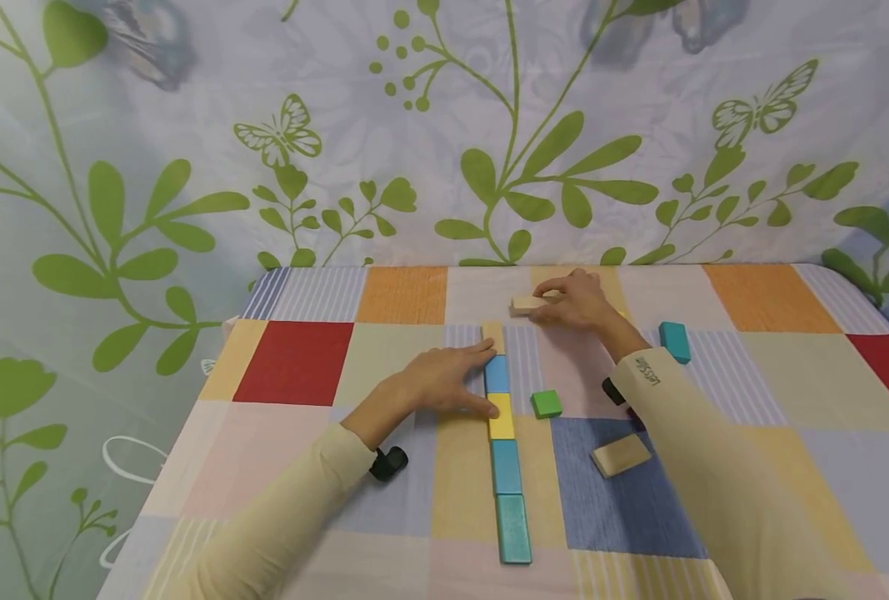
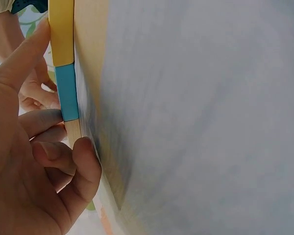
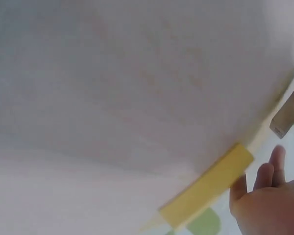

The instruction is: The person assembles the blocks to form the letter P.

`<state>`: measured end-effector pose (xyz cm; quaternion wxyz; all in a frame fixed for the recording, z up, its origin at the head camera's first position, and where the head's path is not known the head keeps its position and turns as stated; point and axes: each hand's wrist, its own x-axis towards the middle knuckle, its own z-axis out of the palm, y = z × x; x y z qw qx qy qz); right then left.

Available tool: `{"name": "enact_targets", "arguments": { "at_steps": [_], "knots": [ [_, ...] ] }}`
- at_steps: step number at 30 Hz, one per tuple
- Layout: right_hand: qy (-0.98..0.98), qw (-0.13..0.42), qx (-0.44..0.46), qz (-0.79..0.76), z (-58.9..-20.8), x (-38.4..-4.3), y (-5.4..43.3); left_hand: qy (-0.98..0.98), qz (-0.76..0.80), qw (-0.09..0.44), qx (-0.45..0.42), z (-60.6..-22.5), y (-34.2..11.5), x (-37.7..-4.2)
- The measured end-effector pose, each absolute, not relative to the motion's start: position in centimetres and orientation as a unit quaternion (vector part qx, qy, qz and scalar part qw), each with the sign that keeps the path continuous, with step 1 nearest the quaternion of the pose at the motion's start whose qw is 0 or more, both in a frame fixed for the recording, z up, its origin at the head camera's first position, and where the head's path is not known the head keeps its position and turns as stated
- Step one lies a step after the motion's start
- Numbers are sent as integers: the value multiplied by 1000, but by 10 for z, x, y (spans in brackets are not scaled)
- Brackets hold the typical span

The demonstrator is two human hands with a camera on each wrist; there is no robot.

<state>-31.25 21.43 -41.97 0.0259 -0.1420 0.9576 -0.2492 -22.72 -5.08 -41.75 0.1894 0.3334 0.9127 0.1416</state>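
Note:
A straight row of blocks runs away from me: two teal blocks (image 1: pixel 506 467), a yellow block (image 1: pixel 501 423), a blue block (image 1: pixel 496 375) and a plain wooden block (image 1: pixel 493 333) at the far end. Beside it on the left, my left hand (image 1: pixel 444 377) touches the row, thumb by the yellow block and fingers by the plain wooden end. Farther back, my right hand (image 1: pixel 581 302) pinches another plain wooden block (image 1: pixel 522 306) between thumb and fingers. A second yellow block (image 3: pixel 206 188) lies close to the right hand, mostly hidden behind it in the head view.
Right of the row lie a green block (image 1: pixel 546 404) and a loose wooden block (image 1: pixel 621 456). A teal block (image 1: pixel 674 342) sits farther right. Under everything is a patchwork cloth (image 1: pixel 294 362), with a leaf-patterned curtain (image 1: pixel 384 125) behind the table's far edge.

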Motion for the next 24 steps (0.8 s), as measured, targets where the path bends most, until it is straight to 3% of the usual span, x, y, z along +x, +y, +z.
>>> {"name": "enact_targets", "arguments": {
  "at_steps": [9,24],
  "knots": [
    [948,54,-189,-249,-413,-310,206,913,139,188,333,-417,-51,-227],
    [949,87,-185,-239,-411,-303,200,912,145,200,329,-416,-49,-228]
  ]
}}
